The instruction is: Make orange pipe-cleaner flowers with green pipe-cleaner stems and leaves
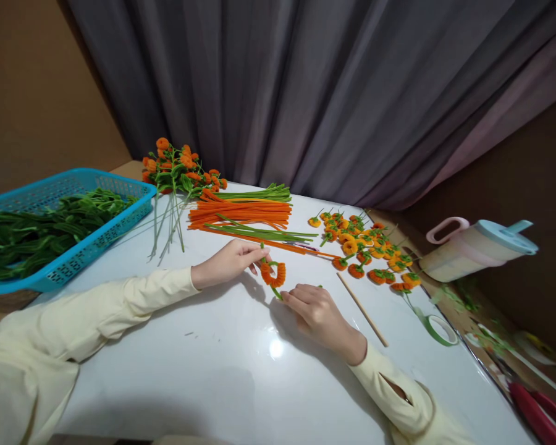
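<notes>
Between my hands, above the white table [189, 377], is a curved orange coil of pipe cleaner [280, 274] with a green pipe cleaner running through it. My left hand [234, 262] pinches the green upper end. Lower down, my right hand [317, 315] is closed on the other green end, its fingertips partly hidden. Just beyond my hands lie a stack of orange pipe cleaners [241, 213] and some loose green pipe cleaners [278, 234]. A thin wooden stick [364, 311] rests to the right of my right hand.
A blue basket [97, 244] of green leaves stands left. Stemmed orange flowers [185, 162] lie at the back, more green pipe cleaners [269, 193] beside them. Right are many orange and yellow flower heads [349, 247], green tape [440, 330], a tumbler [477, 247] and red-handled pliers [532, 411].
</notes>
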